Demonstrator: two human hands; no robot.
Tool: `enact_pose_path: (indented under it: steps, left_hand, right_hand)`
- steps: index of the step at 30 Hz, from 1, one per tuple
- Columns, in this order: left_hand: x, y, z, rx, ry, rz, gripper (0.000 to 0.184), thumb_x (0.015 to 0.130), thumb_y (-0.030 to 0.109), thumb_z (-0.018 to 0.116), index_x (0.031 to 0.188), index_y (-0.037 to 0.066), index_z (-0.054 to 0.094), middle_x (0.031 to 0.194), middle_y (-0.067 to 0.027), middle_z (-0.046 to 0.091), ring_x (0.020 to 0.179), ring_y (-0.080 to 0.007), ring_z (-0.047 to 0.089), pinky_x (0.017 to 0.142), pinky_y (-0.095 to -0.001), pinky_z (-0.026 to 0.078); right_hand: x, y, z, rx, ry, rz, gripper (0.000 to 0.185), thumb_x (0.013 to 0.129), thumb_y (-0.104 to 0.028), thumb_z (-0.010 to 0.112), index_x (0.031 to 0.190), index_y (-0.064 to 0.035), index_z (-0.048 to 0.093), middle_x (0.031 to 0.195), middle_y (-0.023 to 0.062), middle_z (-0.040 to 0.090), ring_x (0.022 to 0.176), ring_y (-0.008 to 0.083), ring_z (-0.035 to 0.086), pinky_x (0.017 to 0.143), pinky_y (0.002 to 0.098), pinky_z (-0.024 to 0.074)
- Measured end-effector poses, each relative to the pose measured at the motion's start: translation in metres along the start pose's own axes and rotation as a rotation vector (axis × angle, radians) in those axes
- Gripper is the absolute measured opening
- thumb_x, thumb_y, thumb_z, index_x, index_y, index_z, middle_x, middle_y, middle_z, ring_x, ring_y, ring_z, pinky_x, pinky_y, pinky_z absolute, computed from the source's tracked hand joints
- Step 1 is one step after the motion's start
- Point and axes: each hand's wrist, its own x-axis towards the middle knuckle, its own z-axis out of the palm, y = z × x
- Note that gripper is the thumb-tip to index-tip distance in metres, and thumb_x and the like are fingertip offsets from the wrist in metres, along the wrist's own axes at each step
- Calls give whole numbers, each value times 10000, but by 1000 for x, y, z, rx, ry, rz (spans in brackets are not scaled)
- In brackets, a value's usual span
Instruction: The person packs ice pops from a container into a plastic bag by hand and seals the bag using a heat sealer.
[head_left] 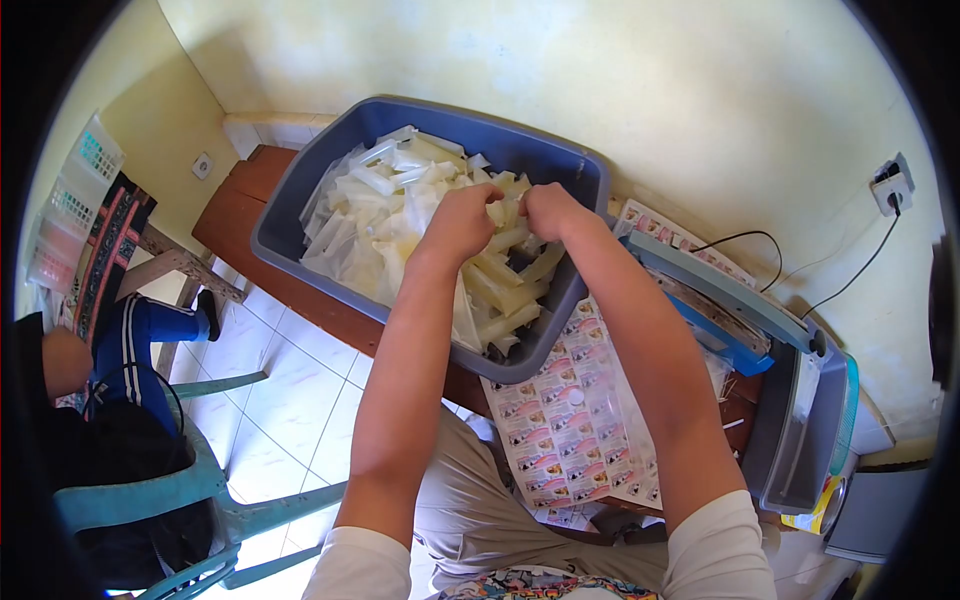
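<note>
A grey-blue plastic tub (400,108) stands on a reddish-brown table, heaped with pale, yellowish-white plastic-wrapped tubes (375,205). Both hands are over the right part of the heap, a short distance apart. My left hand (463,222) has curled fingers at the packets, its fingertips pointing toward the other hand. My right hand (550,210) is bent down with its fingers pressed together at the packets near the tub's right side. Whatever lies between the fingers of either hand is too small or hidden to make out.
Printed label sheets (560,430) lie below the tub. A blue-grey sealer-like device (710,290) with a cable stands to the right, beside a grey bin (800,440). At the left, a person in blue trousers (135,335) sits in a green chair (205,480).
</note>
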Motion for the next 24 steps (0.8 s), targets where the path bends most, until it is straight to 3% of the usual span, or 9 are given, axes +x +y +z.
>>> enact_pose_path:
  steps: [2,5,7,8,13,17,24]
  left_hand:
    - [-1,1,1,67,-80,-52,449,875,-49,600,1291,17,755,1237,-255,758,1209,-411,712,1060,-467,552]
    - [-2,3,2,71,-112,-50,396,958,-29,548,1299,5,746,1250,-258,757,1190,-418,716,1057,-457,548]
    - [-3,5,4,89,-135,-63,402,950,-30,552,1300,8,747,1250,-260,755,1191,-420,714,1057,-458,547]
    - [-4,6,3,106,-153,-80,409,943,-32,556,1301,10,748,1251,-262,754,1192,-422,711,1056,-460,546]
    - [-6,6,5,111,-159,-64,416,934,-32,564,1303,17,750,1248,-268,750,1193,-426,708,1060,-453,542]
    - [-6,6,6,130,-178,-46,424,929,-36,568,1308,22,750,1246,-267,751,1194,-422,708,1058,-453,542]
    - [-5,6,5,128,-187,-54,435,926,-42,579,1322,28,745,1259,-260,750,1203,-418,706,1061,-453,539]
  right_hand:
    - [1,-1,3,-75,-75,-20,312,784,-3,726,1078,-52,818,1075,211,791,1011,390,774,925,451,617]
    - [3,4,14,-107,-22,54,323,759,-9,756,1065,-72,838,1066,208,795,1002,382,781,915,443,626]
    - [-9,-6,-5,-161,-144,-24,152,825,-62,789,956,-2,841,1064,207,807,1076,332,787,932,412,633]
    - [-11,-10,-12,-161,-142,-25,152,825,-62,789,956,-2,841,1064,207,807,1076,332,787,932,412,633]
    - [-5,-14,-15,-217,-353,28,254,811,-52,810,1059,-11,848,1134,205,805,1114,322,782,934,423,640]
    - [2,-4,8,-185,-272,90,305,820,-38,795,1121,-5,831,1195,218,790,1143,338,771,970,424,633]
    - [-5,-13,-6,-172,-373,56,392,837,-121,783,1211,-6,804,1289,227,759,1189,371,750,1018,435,619]
